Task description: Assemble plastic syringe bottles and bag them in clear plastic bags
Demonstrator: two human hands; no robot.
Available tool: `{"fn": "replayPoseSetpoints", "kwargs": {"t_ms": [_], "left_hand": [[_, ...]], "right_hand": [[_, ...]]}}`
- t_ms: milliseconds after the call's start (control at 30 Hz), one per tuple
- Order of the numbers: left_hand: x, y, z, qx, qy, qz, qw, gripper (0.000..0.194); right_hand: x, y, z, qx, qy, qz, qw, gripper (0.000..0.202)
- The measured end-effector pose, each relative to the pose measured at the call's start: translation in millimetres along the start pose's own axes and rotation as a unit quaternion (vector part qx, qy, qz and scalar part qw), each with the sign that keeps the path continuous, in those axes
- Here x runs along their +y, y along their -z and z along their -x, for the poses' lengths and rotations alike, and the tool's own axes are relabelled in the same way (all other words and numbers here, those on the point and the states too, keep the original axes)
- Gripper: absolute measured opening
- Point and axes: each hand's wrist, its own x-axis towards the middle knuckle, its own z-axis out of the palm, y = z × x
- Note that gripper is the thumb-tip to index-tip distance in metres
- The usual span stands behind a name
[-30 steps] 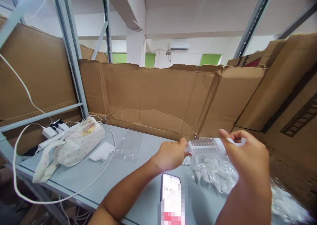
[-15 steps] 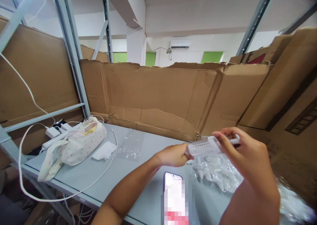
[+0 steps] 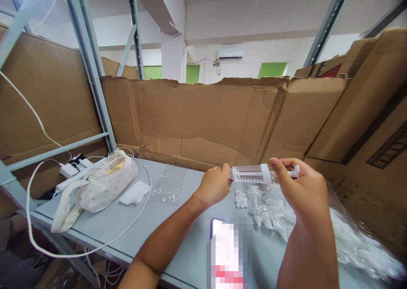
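Note:
A clear plastic cylinder (image 3: 249,174) with a white collar and a white handle lies level between my hands, above the table. My left hand (image 3: 215,183) is wrapped round its left end. The fingers of my right hand (image 3: 294,181) pinch the white handle at the right end. Below them, a pile of white and clear plastic parts (image 3: 275,204) rests on the table, partly in clear bags. A phone (image 3: 218,226) with a lit, partly blurred screen lies nearer the front.
On the left of the grey table (image 3: 178,234) are a cloth pouch (image 3: 111,181), a white tissue (image 3: 135,193), a clear bag (image 3: 168,184), a white cable (image 3: 95,250) and a power strip (image 3: 68,181). Cardboard (image 3: 197,119) walls the back; metal posts stand at the sides.
Both hands have moved left and slightly up with the cylinder. It now sits level, and more of its body, collar and handle shows. More of the plastic pile is visible.

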Motion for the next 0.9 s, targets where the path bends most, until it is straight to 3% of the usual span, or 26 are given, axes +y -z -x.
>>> {"fn": "replayPoseSetpoints", "kwargs": {"t_ms": [133, 267, 433, 533, 633, 733, 900], "left_hand": [[-26.8, 25.3, 6.7, -0.039, -0.033, 0.010, 0.999, 0.040], [-59.1, 55.8, 28.2, -0.089, 0.087, -0.004, 0.992, 0.048], [-78.0, 79.5, 60.5, -0.020, 0.125, 0.003, 0.992, 0.042], [-92.9, 64.1, 75.5, -0.030, 0.130, -0.047, 0.990, 0.042], [-117.0, 29.9, 90.1, -0.105, 0.136, -0.093, 0.981, 0.042], [-137.1, -1.3, 107.4, -0.138, 0.152, -0.098, 0.974, 0.034], [-135.0, -19.4, 133.7, -0.109, 0.165, -0.094, 0.976, 0.032]], "right_hand": [[5.0, -0.4, -1.9, -0.014, -0.007, -0.008, 1.000, 0.040], [8.7, 6.0, -4.3, -0.001, -0.015, 0.010, 1.000, 0.039], [6.6, 15.7, -3.9, 0.008, -0.028, -0.001, 1.000, 0.035], [5.9, 17.4, -3.1, 0.008, -0.034, -0.008, 0.999, 0.033], [7.3, 17.2, -3.3, 0.005, -0.049, -0.025, 0.998, 0.035], [9.6, 15.8, -4.0, 0.007, -0.059, -0.032, 0.998, 0.036], [10.6, 11.2, -4.1, 0.001, -0.039, -0.029, 0.999, 0.033]]}}
